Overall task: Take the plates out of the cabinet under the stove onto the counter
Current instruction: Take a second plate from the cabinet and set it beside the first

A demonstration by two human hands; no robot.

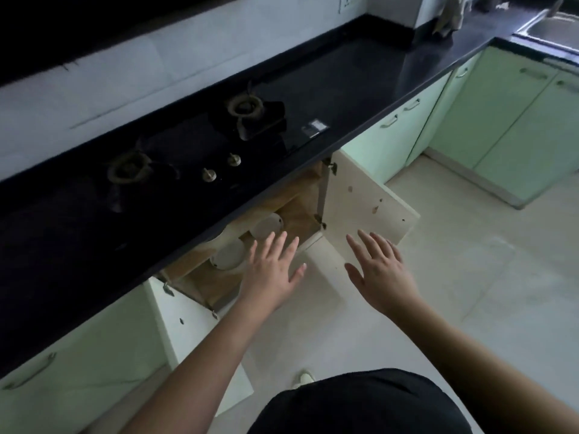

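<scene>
The cabinet under the stove stands with both doors swung out. Inside it, two white plates show below the counter edge: one plate nearer the left and a second plate further back to the right. My left hand reaches toward the opening with fingers spread and straight, just in front of the plates and holding nothing. My right hand hovers over the floor beside the right cabinet door, fingers also spread, empty. The black counter runs above.
A two-burner black stove with two knobs sits in the counter over the cabinet. The left cabinet door juts toward my legs. Green cabinet fronts line the wall and corner. A steel sink lies at the far right. Pale floor tiles spread below.
</scene>
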